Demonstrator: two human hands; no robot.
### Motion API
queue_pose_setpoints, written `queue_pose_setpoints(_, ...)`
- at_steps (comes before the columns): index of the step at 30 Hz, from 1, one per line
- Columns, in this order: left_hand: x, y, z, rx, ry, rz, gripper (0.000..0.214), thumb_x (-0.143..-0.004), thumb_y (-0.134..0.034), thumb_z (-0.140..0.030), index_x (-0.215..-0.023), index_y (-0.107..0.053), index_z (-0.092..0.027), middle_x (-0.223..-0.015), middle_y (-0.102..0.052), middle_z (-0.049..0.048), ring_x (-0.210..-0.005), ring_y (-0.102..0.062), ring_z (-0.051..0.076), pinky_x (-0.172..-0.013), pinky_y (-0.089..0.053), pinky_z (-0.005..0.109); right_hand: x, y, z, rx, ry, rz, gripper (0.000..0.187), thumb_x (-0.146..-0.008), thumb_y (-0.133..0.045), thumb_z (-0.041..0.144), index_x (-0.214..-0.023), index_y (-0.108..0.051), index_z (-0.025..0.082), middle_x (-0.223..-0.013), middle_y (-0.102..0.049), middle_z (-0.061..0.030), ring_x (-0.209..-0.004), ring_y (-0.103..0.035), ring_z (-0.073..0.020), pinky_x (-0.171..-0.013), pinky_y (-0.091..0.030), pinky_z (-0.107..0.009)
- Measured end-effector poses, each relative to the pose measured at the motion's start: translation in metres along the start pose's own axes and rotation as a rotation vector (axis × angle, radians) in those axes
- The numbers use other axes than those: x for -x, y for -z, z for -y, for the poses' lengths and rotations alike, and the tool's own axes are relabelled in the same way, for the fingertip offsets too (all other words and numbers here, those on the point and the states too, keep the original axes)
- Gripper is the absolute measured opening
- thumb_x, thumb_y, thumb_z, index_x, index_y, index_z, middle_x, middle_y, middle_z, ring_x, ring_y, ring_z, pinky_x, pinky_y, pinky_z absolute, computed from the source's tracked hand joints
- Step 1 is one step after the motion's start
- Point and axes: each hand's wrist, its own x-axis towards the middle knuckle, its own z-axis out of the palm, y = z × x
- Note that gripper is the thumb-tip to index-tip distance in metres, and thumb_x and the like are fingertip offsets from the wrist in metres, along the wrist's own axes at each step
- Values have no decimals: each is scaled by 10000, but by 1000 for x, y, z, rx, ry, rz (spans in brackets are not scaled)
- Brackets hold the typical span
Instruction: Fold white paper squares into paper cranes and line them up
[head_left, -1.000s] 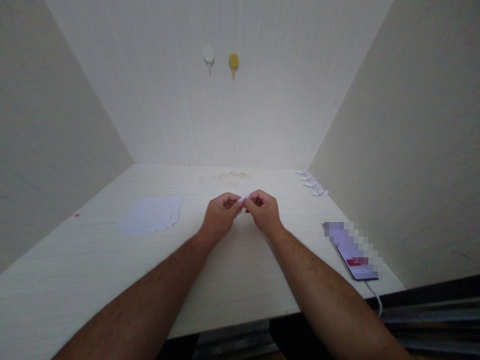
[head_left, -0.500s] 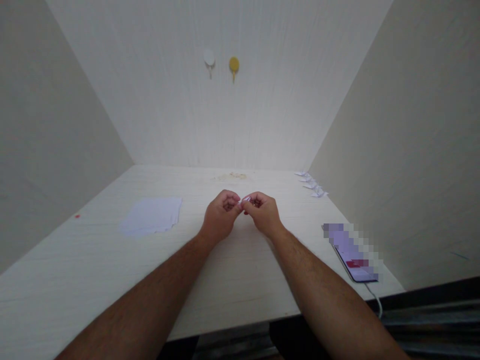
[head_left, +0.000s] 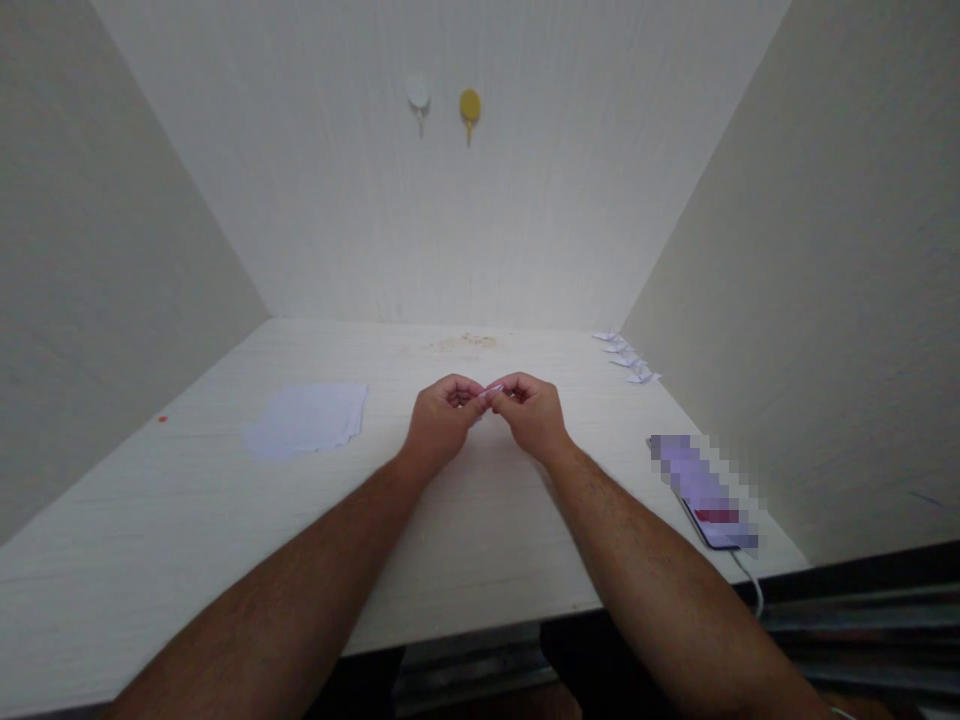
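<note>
Over the middle of the white desk, my left hand and my right hand meet at the fingertips. Pinched between them is a small piece of folded white paper, mostly covered by thumbs and fingers. Both hands are closed on it, and its exact shape is too small to make out. To the left of my left hand lies a loose stack of white paper sheets. Several folded white paper cranes stand in a row near the right wall, beyond my right hand.
A phone with a blurred screen lies at the right edge, a white cable running from it. Walls enclose the desk on three sides. A white hook and a yellow hook are on the back wall.
My fingertips have drawn closer together around the folded paper, and its visible part lies differently between them. The whole view has shifted slightly; the other things keep their places.
</note>
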Motion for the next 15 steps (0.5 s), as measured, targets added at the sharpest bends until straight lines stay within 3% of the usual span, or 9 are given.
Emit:
queue_pose_setpoints(8, -1, -1, 2, -18, -18, -1, 321, -662, -846, -415, -749, -655, -172, -690, -679, 33, -624, -598, 126, -574, -451, 243, -1, 0, 0, 30, 3, -6, 149, -688, -739, 329, -740, -712, 192, -633, -669, 3, -555, -564, -112, -545, -460, -253)
queue_pose_setpoints(15, -2, 0, 0, -61, 43, 42, 264, -638, -820, -334, -752, -648, -169, -694, -695, 38, -585, -579, 121, -546, -428, 244, -4, 7, -1, 102, 59, 2, 179, -789, -647, 352, -714, -704, 199, -592, -634, 9, -572, -551, -122, -583, -452, -270)
